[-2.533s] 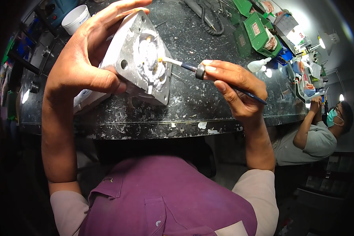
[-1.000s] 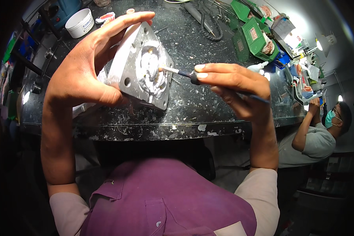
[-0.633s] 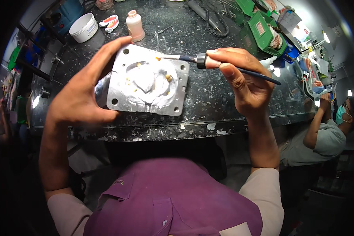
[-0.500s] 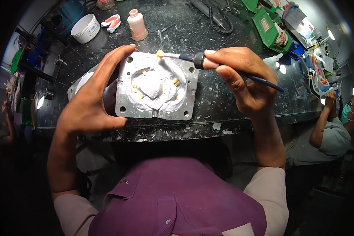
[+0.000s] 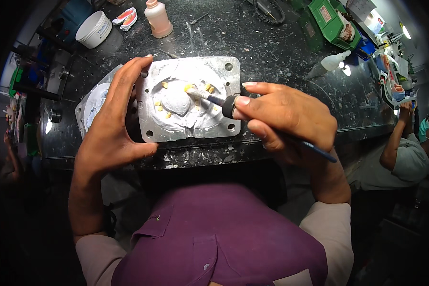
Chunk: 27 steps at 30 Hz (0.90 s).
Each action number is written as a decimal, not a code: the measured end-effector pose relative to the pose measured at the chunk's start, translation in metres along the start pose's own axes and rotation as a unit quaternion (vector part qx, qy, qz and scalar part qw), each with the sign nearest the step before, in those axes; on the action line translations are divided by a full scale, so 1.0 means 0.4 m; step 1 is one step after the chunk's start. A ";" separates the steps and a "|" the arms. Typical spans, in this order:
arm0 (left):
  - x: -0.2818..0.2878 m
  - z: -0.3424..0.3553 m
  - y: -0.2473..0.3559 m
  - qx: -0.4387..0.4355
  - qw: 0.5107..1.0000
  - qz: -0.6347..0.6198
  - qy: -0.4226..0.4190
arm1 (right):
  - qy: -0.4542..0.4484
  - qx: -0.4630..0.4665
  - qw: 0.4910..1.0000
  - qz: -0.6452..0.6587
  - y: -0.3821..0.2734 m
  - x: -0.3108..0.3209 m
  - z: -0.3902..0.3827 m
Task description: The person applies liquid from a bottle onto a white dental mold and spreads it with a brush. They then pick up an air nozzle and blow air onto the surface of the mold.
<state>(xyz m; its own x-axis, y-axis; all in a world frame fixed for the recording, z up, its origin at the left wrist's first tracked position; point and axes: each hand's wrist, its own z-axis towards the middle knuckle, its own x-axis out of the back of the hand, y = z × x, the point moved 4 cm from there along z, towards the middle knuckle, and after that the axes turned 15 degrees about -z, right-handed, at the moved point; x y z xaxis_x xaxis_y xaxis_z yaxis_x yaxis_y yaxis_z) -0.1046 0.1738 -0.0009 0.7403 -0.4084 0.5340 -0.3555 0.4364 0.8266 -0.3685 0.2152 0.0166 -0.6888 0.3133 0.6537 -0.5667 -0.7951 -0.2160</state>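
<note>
My left hand [image 5: 110,129] grips the left side of a square metal mould plate [image 5: 224,66], its thumb along the lower edge. The plate lies face up, with white plaster [image 5: 175,101] and several small yellow pieces [image 5: 167,84] set in it. My right hand [image 5: 291,117] is closed on a dark-handled brush [image 5: 213,98], with a black ring between its fingertips. The pale, yellow-stained tip of the brush is over the plaster, upper middle. A second metal plate [image 5: 83,107] with plaster lies behind my left hand.
On the dark bench [image 5: 71,150] stand a white tub [image 5: 93,31], a denture model [image 5: 126,19], a pink bottle [image 5: 159,19], a corded handpiece [image 5: 264,9], green boxes [image 5: 331,21] and a white squeeze bottle [image 5: 333,62]. A co-worker [image 5: 400,157] sits at the right.
The plate has come down from tilted upright to lying face up. The brush tip has moved from the plate's upper edge onto the plaster, and my right hand has shifted lower.
</note>
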 end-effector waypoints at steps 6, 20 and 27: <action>-0.018 -0.028 0.021 -0.034 0.992 0.118 0.032 | -0.048 -0.009 0.999 0.020 -0.042 0.014 -0.017; -0.178 -0.114 0.032 -0.134 0.948 0.174 0.231 | -0.001 -0.181 0.983 0.029 -0.080 0.053 0.012; -0.192 -0.122 0.030 -0.145 0.935 0.210 0.247 | -0.051 -0.142 0.988 -0.003 -0.061 0.046 0.071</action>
<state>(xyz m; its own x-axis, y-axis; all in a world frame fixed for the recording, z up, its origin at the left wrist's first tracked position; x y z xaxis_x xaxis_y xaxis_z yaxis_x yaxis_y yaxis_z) -0.1379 0.2495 -0.0406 0.7684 0.2364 0.5948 -0.5573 0.7040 0.4402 -0.3544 0.2256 0.0546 -0.6442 0.2515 0.7223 -0.6846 -0.6107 -0.3979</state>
